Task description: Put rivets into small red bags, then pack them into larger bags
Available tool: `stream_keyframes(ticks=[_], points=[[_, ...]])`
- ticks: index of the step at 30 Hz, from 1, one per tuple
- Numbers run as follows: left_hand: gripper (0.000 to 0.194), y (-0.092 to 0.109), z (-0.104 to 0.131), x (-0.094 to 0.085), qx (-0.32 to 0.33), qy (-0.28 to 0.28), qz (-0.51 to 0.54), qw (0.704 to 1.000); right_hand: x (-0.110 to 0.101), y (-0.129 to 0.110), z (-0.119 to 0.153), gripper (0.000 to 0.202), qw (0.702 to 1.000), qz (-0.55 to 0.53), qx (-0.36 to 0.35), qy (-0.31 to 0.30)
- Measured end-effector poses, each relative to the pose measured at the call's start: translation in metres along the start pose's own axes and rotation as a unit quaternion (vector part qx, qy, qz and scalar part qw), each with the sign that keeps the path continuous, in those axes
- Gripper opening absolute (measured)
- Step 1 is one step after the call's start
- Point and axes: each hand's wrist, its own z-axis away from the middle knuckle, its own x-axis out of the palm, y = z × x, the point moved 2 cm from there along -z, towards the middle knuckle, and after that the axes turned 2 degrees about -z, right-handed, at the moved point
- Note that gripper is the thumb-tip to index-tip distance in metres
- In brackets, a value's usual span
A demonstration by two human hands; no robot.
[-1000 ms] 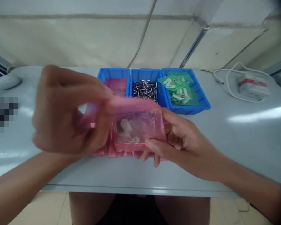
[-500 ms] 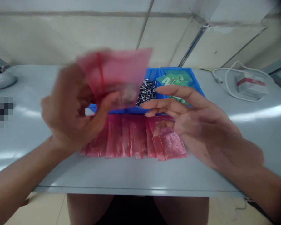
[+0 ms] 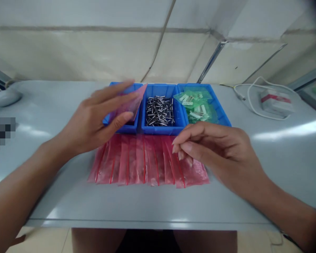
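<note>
My left hand [image 3: 105,114] is over the left blue bin [image 3: 112,123], its fingers spread apart. A pink zip bag [image 3: 137,103] stands tilted in that bin, right beside and partly behind these fingers; whether they still touch it is hard to see. My right hand [image 3: 213,147] hovers above the right end of a row of overlapping pink zip bags [image 3: 133,161]. Its fingers are curled with the thumb close to the index finger, and nothing shows between them. The bags lie on the table in front of the bins, red zip strips running lengthwise.
The middle blue bin [image 3: 162,130] holds many small metal pins [image 3: 160,110]. Green bags with white parts [image 3: 198,109] fill the right blue bin [image 3: 221,114]. Farther right are a white cable [image 3: 249,102] and a small white box [image 3: 276,102]. A computer mouse [image 3: 5,97] sits far left.
My left hand has brought the pink bag down to the left bin and spread its fingers. My right hand has lowered slightly and curled its outstretched fingers together.
</note>
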Motion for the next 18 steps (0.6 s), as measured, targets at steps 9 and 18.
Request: stream_keyframes(ticks=[9,18], points=[[0.045,-0.002,0.005,0.010,-0.006,-0.050,-0.063,0.997,0.000,-0.002,-0.001,0.014,1.000,0.019,0.000,0.000],[0.056,0.010,0.003,0.006,-0.050,-0.063,-0.089,0.993,0.001,-0.010,0.004,0.022,0.931,0.290,-0.220,-0.006]])
